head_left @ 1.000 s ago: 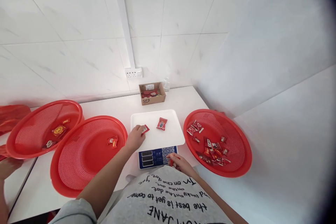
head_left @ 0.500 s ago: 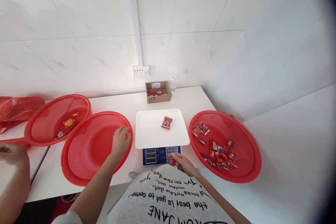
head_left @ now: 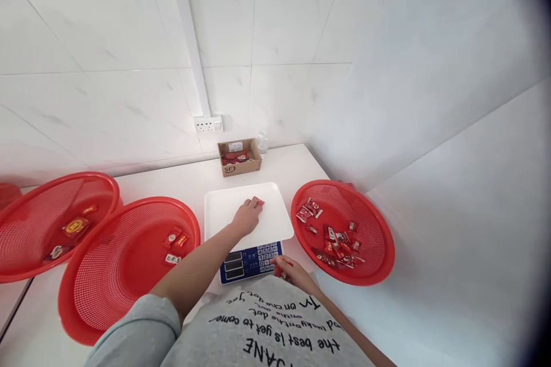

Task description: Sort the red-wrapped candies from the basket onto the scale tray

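Observation:
My left hand [head_left: 246, 218] reaches over the white weighing tray [head_left: 224, 215]. Its fingers are closed on a small red snack packet [head_left: 258, 202], partly covered by them. Low in front of the grey shirt, my right hand [head_left: 293, 273] is wrapped round red packets [head_left: 279, 271], largely hidden by the fingers. Below the tray shows the blue panel of the scale [head_left: 251, 261]. To the left, a red mesh basket [head_left: 80, 275] holds a few packets [head_left: 175, 241] near its right side.
Another red basket [head_left: 385, 241], with several small packets in it, stands right of the scale. A further red basket [head_left: 109, 183] with a few packets is at the far left. Behind the tray sits a cardboard box [head_left: 243, 168] of red packets, near a clear plastic bottle [head_left: 262, 142].
My left hand has moved right from the middle basket to the packet on the tray. Packets now show in that basket. The view has shifted right; the other person's hand at left is out of view.

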